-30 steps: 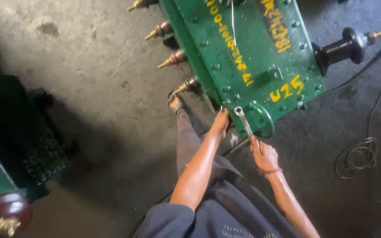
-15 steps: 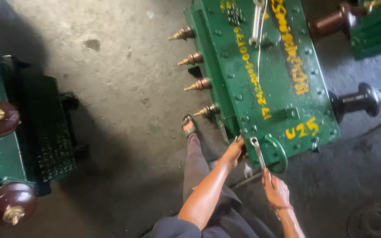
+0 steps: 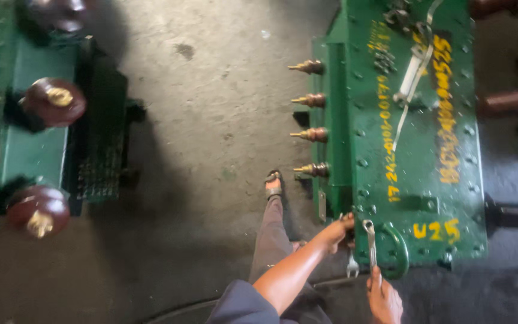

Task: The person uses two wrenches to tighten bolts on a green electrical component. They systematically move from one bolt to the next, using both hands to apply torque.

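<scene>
- the person stands over a green transformer (image 3: 415,180) lying on a grey concrete floor (image 3: 211,120), seen from the head camera looking straight down
- the right hand (image 3: 385,300) is closed around the lower end of a metal spanner (image 3: 370,246) (the shaft runs up from the fist, its ring end sitting on the lid's near edge by a green lifting lug (image 3: 398,252))
- the left hand (image 3: 337,228) reaches in to the lid's near left corner, fingers curled on something at the edge, can't tell exactly what it grips
- a second spanner (image 3: 351,265) hangs just below the left hand, beside the first one
- four brass-tipped bushings (image 3: 312,135) stick out of the tank's left side in a row
- a sandalled foot (image 3: 273,183) rests on the floor just left of the tank
- another green unit with dark red insulators (image 3: 52,102) sits well apart on the left
</scene>
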Available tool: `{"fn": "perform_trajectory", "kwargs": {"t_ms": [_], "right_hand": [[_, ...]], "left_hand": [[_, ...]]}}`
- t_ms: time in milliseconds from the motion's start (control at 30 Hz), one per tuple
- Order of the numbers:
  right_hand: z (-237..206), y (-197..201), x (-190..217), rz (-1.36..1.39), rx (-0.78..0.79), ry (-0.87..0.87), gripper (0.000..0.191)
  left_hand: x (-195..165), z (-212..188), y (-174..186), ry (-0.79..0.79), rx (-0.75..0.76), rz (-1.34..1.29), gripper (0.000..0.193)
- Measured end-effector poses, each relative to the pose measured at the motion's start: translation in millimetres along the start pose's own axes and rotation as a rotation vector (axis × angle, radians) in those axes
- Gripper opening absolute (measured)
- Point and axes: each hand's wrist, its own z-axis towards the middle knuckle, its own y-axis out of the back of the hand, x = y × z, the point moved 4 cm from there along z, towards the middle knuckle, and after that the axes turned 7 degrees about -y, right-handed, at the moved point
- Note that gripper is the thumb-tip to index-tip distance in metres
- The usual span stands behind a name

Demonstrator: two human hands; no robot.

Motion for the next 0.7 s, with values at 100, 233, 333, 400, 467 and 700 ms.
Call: {"fn": "perform_trajectory", "kwargs": {"t_ms": [100,233,333,400,467,700], "right_hand": [[9.0,-2.6,-1.9,-0.002,0.004,-0.020,0.077],[13.5,-4.2,-4.2,-0.010,0.001,-0.050,0.080],[13.1,-3.7,-3.5,0.007,-0.020,-0.009,0.079],[12.5,-4.6,-4.8,-0.007,-0.010,-0.031,0.080],[11.8,-4.5,-4.8,-0.009,-0.014,-0.030,0.081],[8.8,-2.5,-3.2,-0.009,0.021,0.000,0.081]], "left_hand": [[-7.7,3.8,13.4,-0.177,-0.259,0.410,0.021],[4.5,5.7,8.6,0.048,-0.058,0.042,0.020],[3.2,0.4,13.8,0.089,-0.199,0.145,0.027],[0.1,-1.3,8.6,0.090,-0.103,0.194,0.029],[-2.6,-2.2,5.3,0.102,-0.087,0.158,0.023],[-6.6,1.4,-6.9,0.120,0.142,0.007,0.022]]}}
